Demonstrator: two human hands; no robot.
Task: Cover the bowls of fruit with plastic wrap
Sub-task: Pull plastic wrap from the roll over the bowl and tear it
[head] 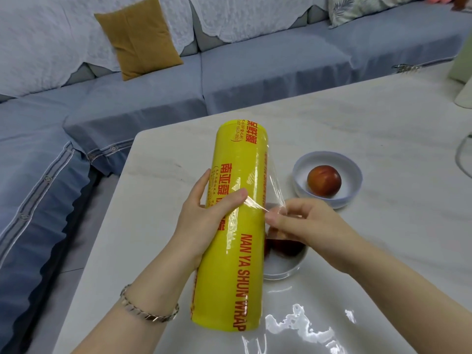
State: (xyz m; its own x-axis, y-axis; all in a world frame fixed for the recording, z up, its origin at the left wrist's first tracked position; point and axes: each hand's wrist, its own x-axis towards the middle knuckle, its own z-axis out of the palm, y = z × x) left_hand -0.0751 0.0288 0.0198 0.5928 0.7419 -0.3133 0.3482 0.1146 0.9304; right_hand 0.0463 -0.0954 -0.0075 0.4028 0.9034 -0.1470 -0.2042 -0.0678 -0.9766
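Note:
A big yellow roll of plastic wrap (pixel 236 221) with red lettering is held above the white table (pixel 357 129). My left hand (pixel 204 213) grips the roll around its middle, thumb on top. My right hand (pixel 304 221) pinches the loose clear edge of the film (pixel 265 190), lifted a little off the roll. A white bowl (pixel 298 169) with one red-brown fruit (pixel 323 180) sits uncovered just beyond my right hand. A second white bowl (pixel 283 267) with dark fruit (pixel 283 245) lies under my right hand, partly hidden by the roll.
A blue-grey sofa (pixel 255 60) wraps around the table's far and left sides, with a mustard cushion (pixel 138 37). A loose crumpled sheet of clear film (pixel 301 333) lies on the table near the front. White and pale green objects (pixel 463 72) stand at the right edge.

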